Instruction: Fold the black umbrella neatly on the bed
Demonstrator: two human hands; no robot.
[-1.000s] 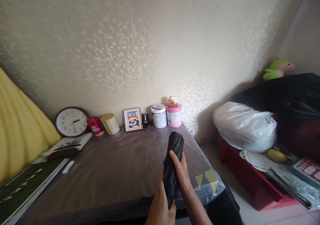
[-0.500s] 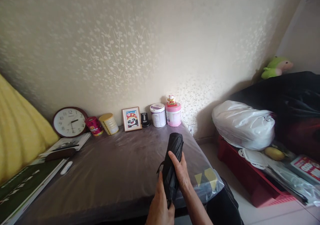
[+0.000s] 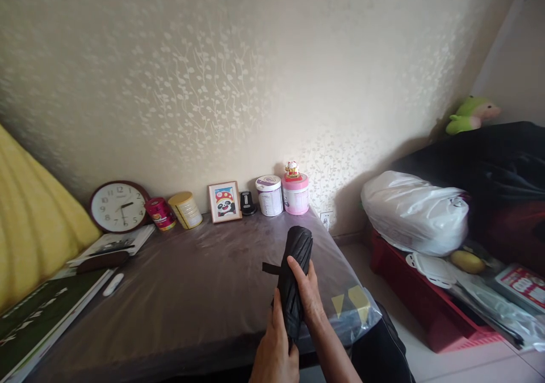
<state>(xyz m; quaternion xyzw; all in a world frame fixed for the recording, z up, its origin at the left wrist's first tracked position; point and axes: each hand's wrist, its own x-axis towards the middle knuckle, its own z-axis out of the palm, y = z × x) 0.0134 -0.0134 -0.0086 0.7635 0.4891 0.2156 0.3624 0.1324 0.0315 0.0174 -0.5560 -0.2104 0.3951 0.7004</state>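
A folded black umbrella [image 3: 295, 258] is held upright, tilted slightly right, above the front right part of the table. My right hand [image 3: 309, 292] wraps its right side, thumb lying across the front of the rolled fabric. Lower down, my left hand [image 3: 277, 340] grips the umbrella near its bottom end, fingers closed around it. A short black strap [image 3: 271, 268] sticks out loose to the left of the fabric. The umbrella's lower end is partly hidden by my left hand.
On the plastic-covered table [image 3: 191, 292], a clock [image 3: 119, 207], tins, a framed panda picture [image 3: 225, 202] and a lucky cat [image 3: 292, 170] line the wall. Books [image 3: 46, 326] lie left. A red crate [image 3: 426, 309] and white bag [image 3: 413, 213] stand right.
The strap now sticks straight out to the left, where before it hung in a bent loop near my left fingers. The umbrella has turned slightly in my hands.
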